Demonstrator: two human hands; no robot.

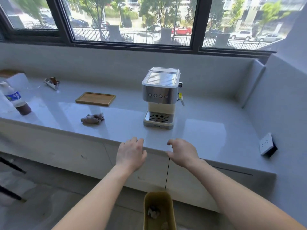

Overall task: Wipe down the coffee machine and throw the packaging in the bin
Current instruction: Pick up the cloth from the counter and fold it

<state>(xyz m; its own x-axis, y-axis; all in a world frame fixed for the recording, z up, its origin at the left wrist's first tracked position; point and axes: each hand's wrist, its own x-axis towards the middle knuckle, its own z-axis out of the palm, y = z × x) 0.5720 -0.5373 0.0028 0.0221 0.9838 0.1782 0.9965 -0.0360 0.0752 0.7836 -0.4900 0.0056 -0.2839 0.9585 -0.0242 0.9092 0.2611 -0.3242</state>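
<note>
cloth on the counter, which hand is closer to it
Left. The left hand is at the counter edge, right of and in front of the cloth. The right hand is farther right, in front of the coffee machine.

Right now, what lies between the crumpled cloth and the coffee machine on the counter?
Nothing: the head view shows bare counter between the crumpled cloth and the coffee machine.

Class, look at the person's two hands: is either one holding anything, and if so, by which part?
Nothing is held. The left hand and right hand hover empty at the pale grey countertop edge, fingers loosely curled.
</note>
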